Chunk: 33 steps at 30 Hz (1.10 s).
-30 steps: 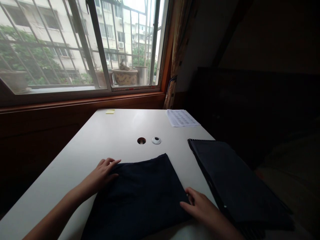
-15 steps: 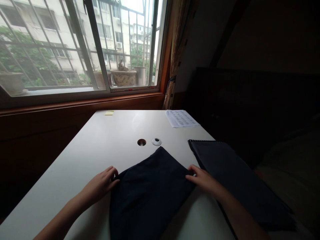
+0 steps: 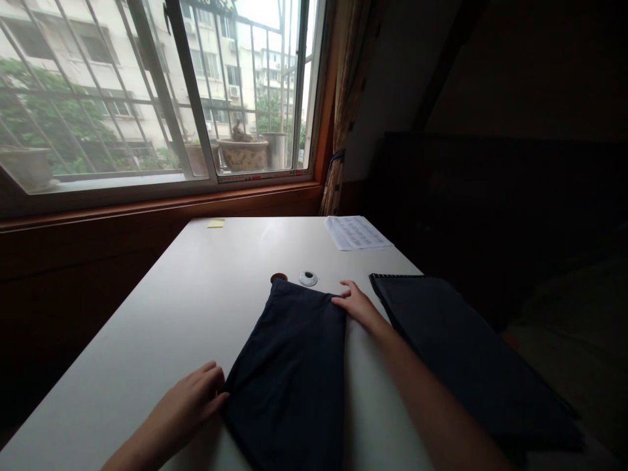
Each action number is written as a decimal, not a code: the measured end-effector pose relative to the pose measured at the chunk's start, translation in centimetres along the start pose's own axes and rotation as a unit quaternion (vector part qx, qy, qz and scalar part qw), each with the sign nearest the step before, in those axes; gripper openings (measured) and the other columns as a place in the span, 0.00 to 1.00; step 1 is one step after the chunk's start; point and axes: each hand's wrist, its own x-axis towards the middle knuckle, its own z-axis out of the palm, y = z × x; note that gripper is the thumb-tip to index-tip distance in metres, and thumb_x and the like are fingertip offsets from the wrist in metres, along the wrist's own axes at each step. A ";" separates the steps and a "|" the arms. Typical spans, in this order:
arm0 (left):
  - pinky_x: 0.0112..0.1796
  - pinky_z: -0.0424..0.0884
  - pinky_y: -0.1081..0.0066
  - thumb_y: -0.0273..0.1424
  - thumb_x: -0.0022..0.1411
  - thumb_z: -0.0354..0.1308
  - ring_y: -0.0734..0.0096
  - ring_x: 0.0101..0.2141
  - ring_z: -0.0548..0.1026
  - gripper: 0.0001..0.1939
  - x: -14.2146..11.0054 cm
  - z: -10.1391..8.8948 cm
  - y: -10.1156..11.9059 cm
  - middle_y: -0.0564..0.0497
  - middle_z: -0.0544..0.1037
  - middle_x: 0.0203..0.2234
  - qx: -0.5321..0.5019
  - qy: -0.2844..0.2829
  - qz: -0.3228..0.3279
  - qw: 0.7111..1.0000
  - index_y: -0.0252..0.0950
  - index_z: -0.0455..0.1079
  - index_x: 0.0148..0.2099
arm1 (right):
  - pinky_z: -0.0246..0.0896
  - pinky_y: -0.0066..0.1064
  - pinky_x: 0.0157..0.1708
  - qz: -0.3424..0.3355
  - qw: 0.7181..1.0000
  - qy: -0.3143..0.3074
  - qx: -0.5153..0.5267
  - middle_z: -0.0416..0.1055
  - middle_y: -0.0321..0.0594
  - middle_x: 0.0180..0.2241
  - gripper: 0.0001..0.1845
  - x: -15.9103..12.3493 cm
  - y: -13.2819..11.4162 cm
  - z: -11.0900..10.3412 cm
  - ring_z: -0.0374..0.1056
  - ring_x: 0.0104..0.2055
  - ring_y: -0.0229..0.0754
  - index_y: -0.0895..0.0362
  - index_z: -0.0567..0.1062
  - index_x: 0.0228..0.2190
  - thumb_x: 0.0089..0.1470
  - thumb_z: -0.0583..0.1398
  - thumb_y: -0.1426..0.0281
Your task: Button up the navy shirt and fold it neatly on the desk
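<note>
A dark navy piece of cloth lies over the near part of the white table, its lower end running out of view. Its top edge slants down slightly from left to right. My left hand pinches the cloth's left edge low down, fingers curled with the thumb against them. Up at the cloth's top right corner, my right hand grips the fabric by the thumb side, its index finger stretched a little away. Right of my right arm lies a stack of similar dark cloth.
Printed paper sheets lie at the table's far right and a yellow sticky note at the far left. A round table hole is partly covered by cloth, beside a white round cap. A window and curtain stand behind.
The cloth has turned anticlockwise, its upper corner moving left over the hole. My right hand has gone up and left; my left hand has come down towards me.
</note>
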 end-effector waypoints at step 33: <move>0.49 0.73 0.63 0.36 0.67 0.54 0.65 0.45 0.75 0.31 0.0 2.0 4.3 0.46 0.69 0.54 -0.305 -0.032 0.051 0.951 0.49 0.49 0.68 | 0.66 0.45 0.54 0.097 0.950 -0.202 0.215 0.74 0.54 0.52 0.56 -17.9 4.5 -3.4 0.72 0.53 0.57 0.58 0.52 0.67 0.46 0.67 0.51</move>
